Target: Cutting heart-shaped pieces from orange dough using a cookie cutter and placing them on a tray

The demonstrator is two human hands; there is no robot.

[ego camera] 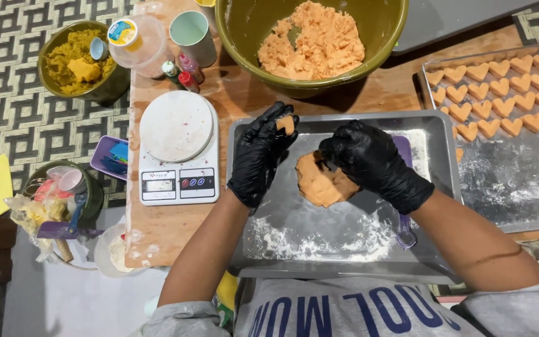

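Observation:
Both my hands wear black gloves over a floured metal tray. My left hand pinches a small piece of orange dough between its fingertips. My right hand presses on a flat slab of orange dough lying on the tray. A purple-handled tool lies on the tray under my right wrist, mostly hidden. A large green bowl of orange dough stands behind the tray.
A second tray at the right holds several heart-shaped dough pieces. A white kitchen scale sits left of my tray. Behind it stand a cup, small bottles and a lidded tub. Bowls rest on the patterned floor.

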